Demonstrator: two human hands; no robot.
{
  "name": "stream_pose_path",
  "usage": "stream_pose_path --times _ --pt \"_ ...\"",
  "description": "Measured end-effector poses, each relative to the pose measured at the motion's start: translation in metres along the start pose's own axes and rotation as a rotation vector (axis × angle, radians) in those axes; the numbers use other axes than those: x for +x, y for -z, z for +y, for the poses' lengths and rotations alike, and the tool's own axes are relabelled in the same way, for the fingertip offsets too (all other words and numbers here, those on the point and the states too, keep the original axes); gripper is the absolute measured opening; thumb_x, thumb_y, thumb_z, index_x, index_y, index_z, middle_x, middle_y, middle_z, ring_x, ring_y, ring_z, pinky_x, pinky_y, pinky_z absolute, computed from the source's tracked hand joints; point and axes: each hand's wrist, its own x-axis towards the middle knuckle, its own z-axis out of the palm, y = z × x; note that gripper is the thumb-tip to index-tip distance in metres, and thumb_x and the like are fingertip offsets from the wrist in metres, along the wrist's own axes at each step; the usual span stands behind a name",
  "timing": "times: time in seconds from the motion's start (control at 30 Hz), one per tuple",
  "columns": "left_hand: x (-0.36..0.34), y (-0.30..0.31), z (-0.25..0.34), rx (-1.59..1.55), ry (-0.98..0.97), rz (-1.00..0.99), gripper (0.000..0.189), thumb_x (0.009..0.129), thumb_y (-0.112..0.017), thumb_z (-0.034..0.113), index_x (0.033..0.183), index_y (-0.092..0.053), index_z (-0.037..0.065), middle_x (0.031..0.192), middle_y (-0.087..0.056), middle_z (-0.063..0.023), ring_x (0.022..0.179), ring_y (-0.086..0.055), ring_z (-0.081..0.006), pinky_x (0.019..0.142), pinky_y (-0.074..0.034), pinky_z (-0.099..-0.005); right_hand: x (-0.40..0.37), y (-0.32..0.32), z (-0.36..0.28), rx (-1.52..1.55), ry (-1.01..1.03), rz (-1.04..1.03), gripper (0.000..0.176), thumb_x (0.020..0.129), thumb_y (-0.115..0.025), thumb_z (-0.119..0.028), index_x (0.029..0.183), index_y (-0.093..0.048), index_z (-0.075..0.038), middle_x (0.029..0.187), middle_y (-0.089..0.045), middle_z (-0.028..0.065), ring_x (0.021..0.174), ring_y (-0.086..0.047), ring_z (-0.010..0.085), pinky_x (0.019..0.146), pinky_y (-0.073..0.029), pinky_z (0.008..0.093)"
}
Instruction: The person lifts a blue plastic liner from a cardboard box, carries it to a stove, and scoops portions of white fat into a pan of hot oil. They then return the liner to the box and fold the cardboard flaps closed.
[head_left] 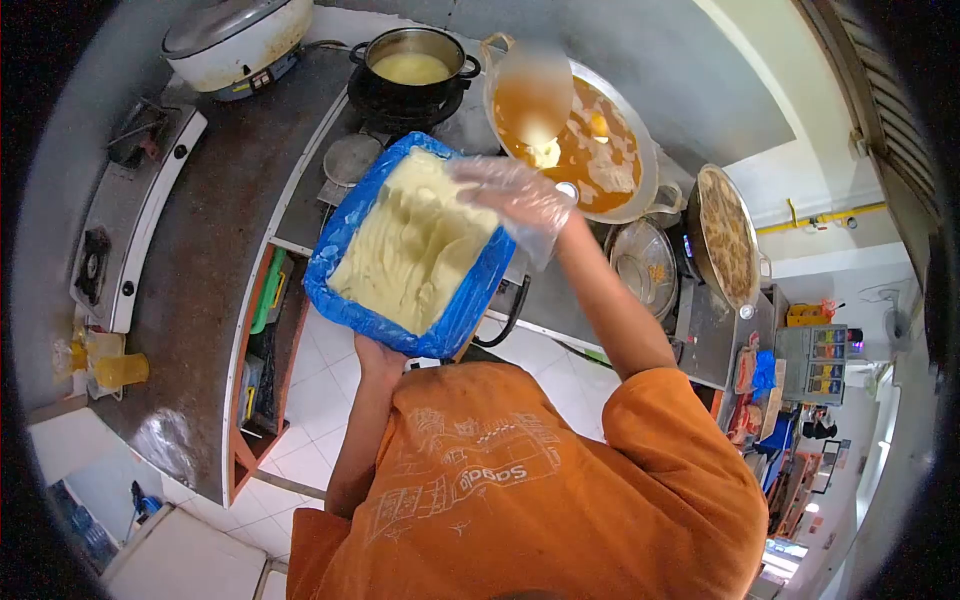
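Observation:
A rectangular tray lined with blue plastic (pixel 333 302) is tilted in front of my body. Pale, soft dough (pixel 405 245) fills it, with ridges and finger-like furrows across its surface. My left hand (pixel 378 358) supports the tray at its near lower edge, with the fingers hidden beneath. Over the tray's far right side is my right hand (pixel 515 198) in a clear plastic glove, fingers stretched out across the dough's edge. Just beyond that hand stands a wide pan (pixel 646 150) of orange-brown oil. Pale lumps (pixel 545 152) float in it, and a blurred patch hides part.
A black pot (pixel 412 68) of yellowish liquid sits on a burner at the back. Right of the wide pan are a wire strainer (pixel 643 268) and a second pan (pixel 727 235) of bubbling oil. A dark counter (pixel 200 270) with a gas stove (pixel 138 215) runs along the left.

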Motion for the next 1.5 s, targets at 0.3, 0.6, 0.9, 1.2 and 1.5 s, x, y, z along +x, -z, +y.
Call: stream_pose_path --times 0.3,0.6,0.9,1.2,1.5 --pt "-0.006 -0.014 0.003 0.02 -0.012 0.032 0.065 0.105 -0.031 0.054 0.153 -0.036 0.011 0.155 -0.042 -0.0119 0.141 -0.043 -0.0352 0.115 -0.037 -0.0539 -0.019 -0.077 0.004 -0.219 0.009 -0.174 0.047 0.095 -0.069 -0.031 0.137 -0.062 -0.011 0.132 -0.064 0.02 0.122 -0.06 0.0301 0.107 -0.044 0.0386" --pt "0.004 0.002 -0.003 -0.06 -0.053 -0.015 0.062 0.106 -0.033 0.051 0.151 -0.039 0.009 0.155 -0.044 -0.0111 0.14 -0.043 -0.0333 0.116 -0.036 -0.0509 -0.012 -0.072 0.01 -0.189 0.002 -0.132 0.045 0.095 -0.068 -0.028 0.136 -0.062 -0.008 0.131 -0.065 0.0165 0.117 -0.063 0.0274 0.105 -0.046 0.037" --pt "-0.004 -0.02 0.006 -0.113 -0.039 0.206 0.05 0.108 -0.038 0.043 0.144 -0.048 0.009 0.143 -0.056 -0.0091 0.13 -0.054 -0.0277 0.111 -0.043 -0.0436 -0.005 -0.08 0.027 0.385 -0.539 -0.07 0.05 0.097 -0.064 -0.031 0.137 -0.056 -0.001 0.133 -0.061 0.0185 0.122 -0.059 0.0288 0.101 -0.049 0.0397" --pt "0.006 -0.006 -0.002 -0.104 -0.081 0.219 0.058 0.108 -0.031 0.055 0.145 -0.045 0.013 0.14 -0.056 -0.006 0.128 -0.054 -0.0251 0.11 -0.043 -0.0427 0.0 -0.092 0.05 -1.501 0.683 -0.72 0.035 0.098 -0.059 -0.023 0.13 -0.059 -0.01 0.123 -0.067 0.0104 0.114 -0.062 0.0286 0.111 -0.042 0.0425" --pt "0.023 0.02 -0.024 -0.174 -0.11 0.243 0.057 0.106 -0.038 0.05 0.143 -0.048 0.008 0.14 -0.058 -0.0088 0.128 -0.055 -0.0269 0.111 -0.042 -0.0438 -0.02 -0.101 0.146 -2.175 1.48 -0.822 0.042 0.101 -0.054 -0.039 0.131 -0.055 -0.008 0.131 -0.064 0.0116 0.124 -0.057 0.0284 0.115 -0.035 0.0426"
